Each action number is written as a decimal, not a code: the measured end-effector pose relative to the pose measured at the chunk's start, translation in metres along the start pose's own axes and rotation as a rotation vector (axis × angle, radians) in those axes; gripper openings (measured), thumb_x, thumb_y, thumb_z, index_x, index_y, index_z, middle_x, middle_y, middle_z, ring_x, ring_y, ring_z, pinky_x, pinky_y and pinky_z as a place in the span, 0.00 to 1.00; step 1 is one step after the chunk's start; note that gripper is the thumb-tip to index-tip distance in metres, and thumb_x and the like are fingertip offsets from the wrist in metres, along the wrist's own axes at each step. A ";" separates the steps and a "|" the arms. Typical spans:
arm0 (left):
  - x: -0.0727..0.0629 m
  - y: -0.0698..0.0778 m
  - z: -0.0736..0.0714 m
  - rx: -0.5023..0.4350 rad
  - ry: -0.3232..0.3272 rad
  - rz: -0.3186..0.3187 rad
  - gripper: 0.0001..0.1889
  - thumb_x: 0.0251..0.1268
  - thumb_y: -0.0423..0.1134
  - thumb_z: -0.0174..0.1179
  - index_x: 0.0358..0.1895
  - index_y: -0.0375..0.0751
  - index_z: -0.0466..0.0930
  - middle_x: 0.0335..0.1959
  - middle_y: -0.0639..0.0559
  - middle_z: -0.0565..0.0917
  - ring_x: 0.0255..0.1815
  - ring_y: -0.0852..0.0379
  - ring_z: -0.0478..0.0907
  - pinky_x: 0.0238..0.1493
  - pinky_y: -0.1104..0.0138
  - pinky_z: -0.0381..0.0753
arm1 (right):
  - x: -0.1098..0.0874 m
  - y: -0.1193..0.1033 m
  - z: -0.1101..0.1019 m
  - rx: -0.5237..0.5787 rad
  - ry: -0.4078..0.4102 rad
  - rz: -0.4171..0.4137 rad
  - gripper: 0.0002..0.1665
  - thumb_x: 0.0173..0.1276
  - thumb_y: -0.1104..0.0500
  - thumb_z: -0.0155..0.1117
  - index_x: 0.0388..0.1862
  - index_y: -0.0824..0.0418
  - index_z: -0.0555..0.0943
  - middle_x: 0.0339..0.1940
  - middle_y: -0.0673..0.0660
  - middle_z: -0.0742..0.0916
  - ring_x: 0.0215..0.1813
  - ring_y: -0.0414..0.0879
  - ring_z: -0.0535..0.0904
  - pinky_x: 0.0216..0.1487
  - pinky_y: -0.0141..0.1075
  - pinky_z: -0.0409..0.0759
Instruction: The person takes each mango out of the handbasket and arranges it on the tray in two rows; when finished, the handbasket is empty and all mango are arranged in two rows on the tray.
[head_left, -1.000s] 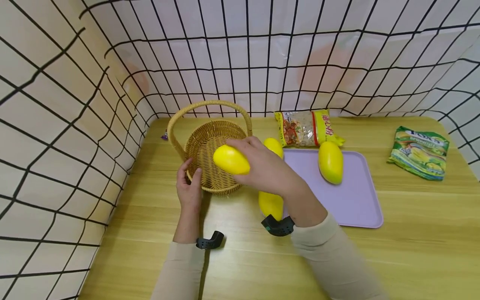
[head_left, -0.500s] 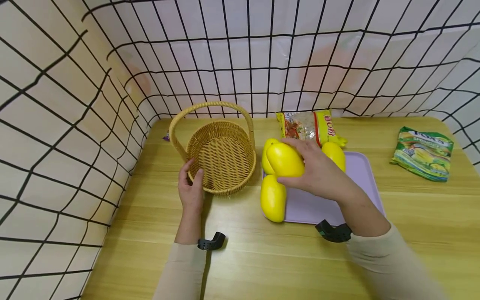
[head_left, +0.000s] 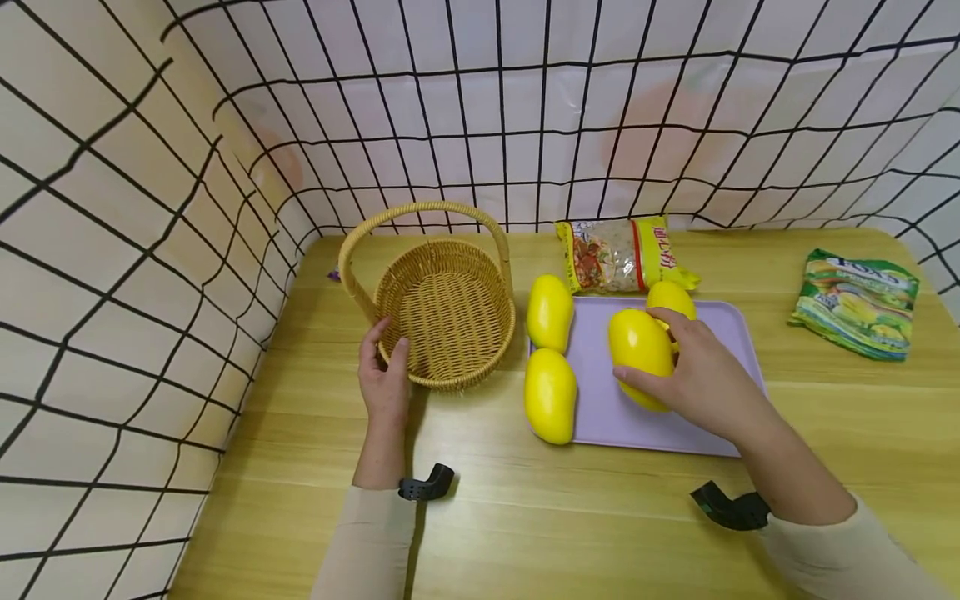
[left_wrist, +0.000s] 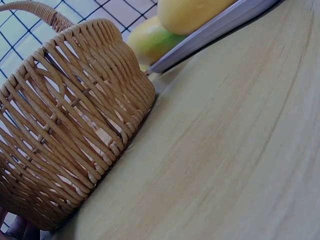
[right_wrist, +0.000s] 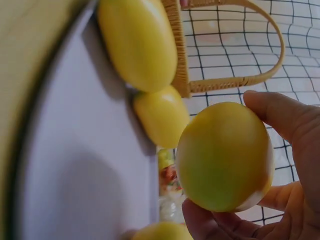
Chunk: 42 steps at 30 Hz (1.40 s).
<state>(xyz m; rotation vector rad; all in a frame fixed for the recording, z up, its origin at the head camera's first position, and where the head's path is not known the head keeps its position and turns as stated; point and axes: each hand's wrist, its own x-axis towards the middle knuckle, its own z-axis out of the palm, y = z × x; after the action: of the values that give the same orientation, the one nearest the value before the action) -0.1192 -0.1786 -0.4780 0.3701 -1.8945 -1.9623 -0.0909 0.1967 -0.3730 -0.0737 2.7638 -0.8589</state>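
My right hand [head_left: 708, 379] grips a yellow mango [head_left: 640, 354] between thumb and fingers over the lilac tray [head_left: 600, 417]. In the right wrist view the held mango [right_wrist: 225, 157] has a greenish patch, and a soft shadow falls on the tray below. Behind it, partly covered, lies another mango [head_left: 671, 296] at the tray's back right. Two more, a rear mango [head_left: 550, 312] and a front mango [head_left: 551, 396], line the tray's left edge. My left hand [head_left: 385, 383] holds the near left rim of a wicker basket [head_left: 450, 325], whose inside shows bare weave. Its handle stands upright.
A yellow noodle packet [head_left: 626, 254] lies behind the tray. To the far right is a green candy bag [head_left: 855, 304]. A small purple wrapper [head_left: 333, 274] sits left of the basket. Black wire grid [head_left: 517, 125] walls off the back and sides.
The right hand has carried the mango rightward from over the basket to over the tray. My left hand stays at the basket rim.
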 end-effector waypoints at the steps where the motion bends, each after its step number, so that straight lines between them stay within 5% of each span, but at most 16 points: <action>1: 0.000 0.000 0.000 -0.001 -0.003 0.001 0.22 0.71 0.32 0.58 0.67 0.39 0.75 0.74 0.46 0.69 0.78 0.52 0.61 0.79 0.54 0.60 | -0.003 0.004 0.001 -0.003 -0.003 0.004 0.68 0.58 0.22 0.65 0.82 0.61 0.53 0.63 0.73 0.73 0.55 0.62 0.75 0.47 0.50 0.80; 17: -0.001 0.000 0.000 -0.010 -0.005 0.003 0.22 0.71 0.31 0.58 0.67 0.39 0.75 0.74 0.47 0.69 0.76 0.52 0.63 0.78 0.54 0.62 | -0.024 0.049 0.021 -0.006 -0.001 0.001 0.61 0.64 0.30 0.67 0.80 0.67 0.58 0.56 0.76 0.78 0.49 0.60 0.77 0.39 0.41 0.76; 42: 0.000 -0.002 -0.001 0.016 -0.006 0.016 0.22 0.71 0.33 0.58 0.67 0.39 0.75 0.75 0.45 0.68 0.78 0.52 0.60 0.79 0.54 0.59 | -0.015 0.054 0.030 -0.061 -0.023 0.037 0.60 0.64 0.26 0.63 0.80 0.63 0.59 0.56 0.74 0.79 0.47 0.58 0.76 0.37 0.39 0.70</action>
<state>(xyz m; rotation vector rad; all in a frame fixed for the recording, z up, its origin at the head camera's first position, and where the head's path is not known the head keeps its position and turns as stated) -0.1193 -0.1792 -0.4796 0.3527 -1.9125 -1.9414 -0.0672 0.2263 -0.4235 -0.0430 2.7609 -0.7604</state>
